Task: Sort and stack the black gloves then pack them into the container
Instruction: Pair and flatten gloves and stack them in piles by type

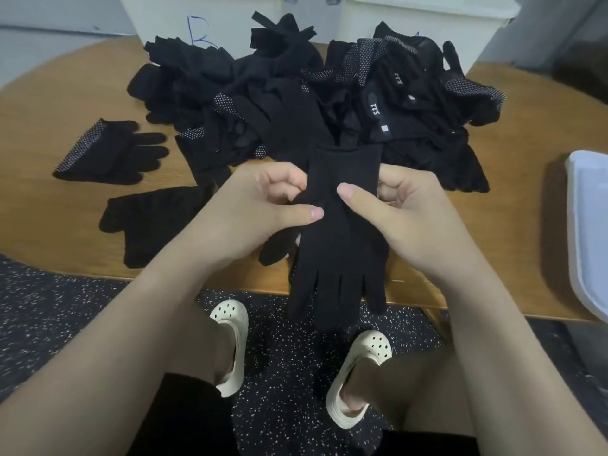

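Observation:
A plain black glove (339,258) hangs over the table's near edge, cuff up and fingers down. My left hand (263,205) pinches its left side at the thumb, and my right hand (398,205) grips its right side with the thumb laid across the front. Behind them lies a big loose pile of black gloves (312,93), some with white-dotted palms. A dotted glove (108,153) lies flat at the left, and a plain glove (154,218) lies nearer me beside it.
The wooden table (65,93) has a curved near edge. Two white bins (411,24) stand at the back behind the pile. A white lid or tray (589,232) sits at the right edge. Below are a speckled floor and my feet in cream clogs.

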`<action>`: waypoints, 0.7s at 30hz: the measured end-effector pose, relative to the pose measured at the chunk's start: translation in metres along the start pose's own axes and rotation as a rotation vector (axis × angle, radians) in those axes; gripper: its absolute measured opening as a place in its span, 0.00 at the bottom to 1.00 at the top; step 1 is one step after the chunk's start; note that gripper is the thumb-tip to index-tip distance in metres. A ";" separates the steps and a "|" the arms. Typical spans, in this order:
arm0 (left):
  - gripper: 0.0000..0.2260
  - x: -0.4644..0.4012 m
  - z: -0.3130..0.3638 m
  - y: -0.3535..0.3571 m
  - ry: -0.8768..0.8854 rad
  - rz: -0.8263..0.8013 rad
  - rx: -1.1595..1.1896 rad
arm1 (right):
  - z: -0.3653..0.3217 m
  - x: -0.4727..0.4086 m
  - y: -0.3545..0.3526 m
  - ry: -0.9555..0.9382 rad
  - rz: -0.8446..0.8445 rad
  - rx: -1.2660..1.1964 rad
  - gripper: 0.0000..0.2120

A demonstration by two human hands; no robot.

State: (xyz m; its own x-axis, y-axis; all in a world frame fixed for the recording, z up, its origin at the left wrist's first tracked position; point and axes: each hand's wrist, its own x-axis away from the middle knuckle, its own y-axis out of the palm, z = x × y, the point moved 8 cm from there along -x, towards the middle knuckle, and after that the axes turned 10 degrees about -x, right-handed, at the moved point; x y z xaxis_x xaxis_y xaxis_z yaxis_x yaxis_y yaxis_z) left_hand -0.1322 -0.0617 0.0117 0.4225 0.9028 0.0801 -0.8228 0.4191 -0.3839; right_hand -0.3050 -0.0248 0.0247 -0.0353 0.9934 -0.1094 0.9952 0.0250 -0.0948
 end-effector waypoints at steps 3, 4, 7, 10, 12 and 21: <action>0.05 0.000 0.003 -0.001 0.025 0.042 0.011 | -0.001 -0.005 0.000 -0.024 0.041 0.043 0.06; 0.06 -0.001 0.001 -0.002 0.013 0.066 0.029 | 0.000 -0.006 -0.001 -0.024 0.054 0.041 0.06; 0.07 -0.002 -0.006 -0.005 -0.029 0.117 0.070 | 0.002 -0.009 -0.003 -0.014 0.083 0.023 0.06; 0.08 -0.002 -0.013 -0.012 -0.060 0.169 0.067 | 0.006 -0.013 -0.005 -0.027 0.109 0.077 0.06; 0.09 -0.002 -0.015 -0.015 -0.062 0.182 0.068 | 0.009 -0.015 -0.005 -0.031 0.109 0.095 0.06; 0.11 -0.001 -0.025 -0.016 -0.120 0.112 -0.024 | 0.012 -0.021 -0.013 -0.031 0.135 0.106 0.06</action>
State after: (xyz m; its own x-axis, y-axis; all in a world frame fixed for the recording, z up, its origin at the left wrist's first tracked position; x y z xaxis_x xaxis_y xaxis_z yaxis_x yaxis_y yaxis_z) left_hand -0.1099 -0.0719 -0.0053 0.2790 0.9493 0.1447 -0.8523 0.3143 -0.4180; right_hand -0.3181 -0.0473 0.0163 0.0934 0.9829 -0.1589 0.9760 -0.1219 -0.1803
